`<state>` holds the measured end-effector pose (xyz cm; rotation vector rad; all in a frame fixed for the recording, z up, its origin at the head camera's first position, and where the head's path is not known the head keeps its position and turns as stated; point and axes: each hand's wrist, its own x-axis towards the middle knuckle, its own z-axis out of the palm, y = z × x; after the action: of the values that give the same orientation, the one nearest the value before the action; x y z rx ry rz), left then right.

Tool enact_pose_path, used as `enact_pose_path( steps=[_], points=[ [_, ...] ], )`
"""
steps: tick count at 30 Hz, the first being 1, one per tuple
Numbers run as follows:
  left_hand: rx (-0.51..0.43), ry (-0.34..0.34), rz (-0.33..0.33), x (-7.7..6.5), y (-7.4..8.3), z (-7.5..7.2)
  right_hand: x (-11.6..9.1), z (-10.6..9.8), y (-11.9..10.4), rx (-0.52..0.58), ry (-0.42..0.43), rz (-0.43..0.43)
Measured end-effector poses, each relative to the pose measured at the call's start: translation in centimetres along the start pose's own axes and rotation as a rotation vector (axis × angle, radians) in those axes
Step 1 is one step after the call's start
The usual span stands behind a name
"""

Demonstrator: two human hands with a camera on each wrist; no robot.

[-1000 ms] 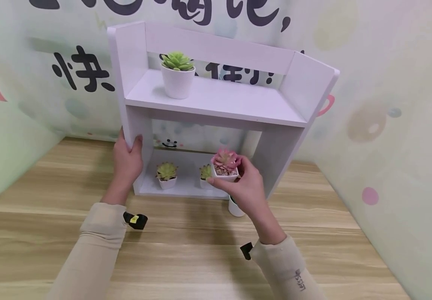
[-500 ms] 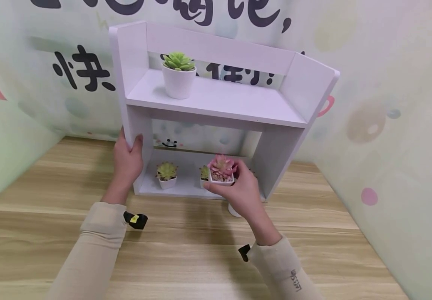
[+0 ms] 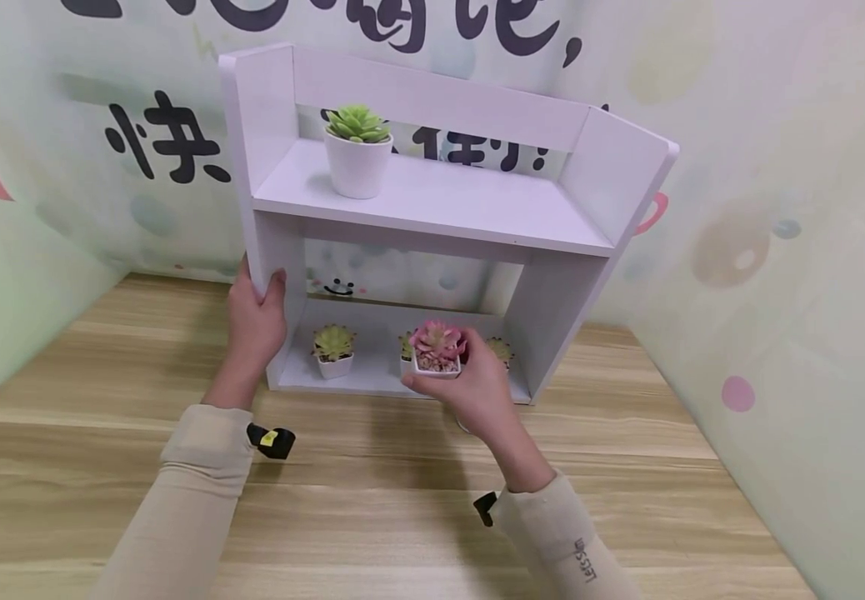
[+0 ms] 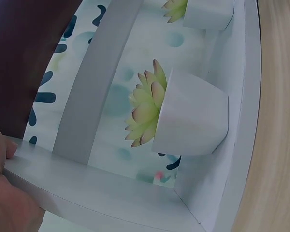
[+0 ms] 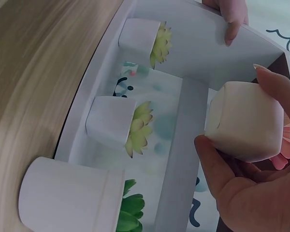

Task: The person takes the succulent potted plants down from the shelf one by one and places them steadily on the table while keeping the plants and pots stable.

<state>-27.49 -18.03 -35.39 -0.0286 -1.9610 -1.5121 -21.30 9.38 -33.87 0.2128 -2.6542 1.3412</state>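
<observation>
Within right grip (image 3: 480,385): smooth, squarish pot (image 5: 246,121), pink succulent (image 3: 437,338).

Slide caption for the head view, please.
Left hand grips a shelf; right hand holds a pink potted plant; a green plant stands on the upper level.
</observation>
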Motion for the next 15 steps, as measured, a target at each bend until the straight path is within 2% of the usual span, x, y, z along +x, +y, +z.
enact_pose_path(
  steps=[9, 15],
  points=[
    [0.009, -0.002, -0.003, -0.01, -0.02, -0.02, -0.04, 0.68, 0.32, -0.054, -0.025, 0.035],
    [0.023, -0.007, -0.009, 0.0, 0.02, -0.04, -0.13, 0.98, 0.54, -0.041, -0.046, 0.01]
  ],
)
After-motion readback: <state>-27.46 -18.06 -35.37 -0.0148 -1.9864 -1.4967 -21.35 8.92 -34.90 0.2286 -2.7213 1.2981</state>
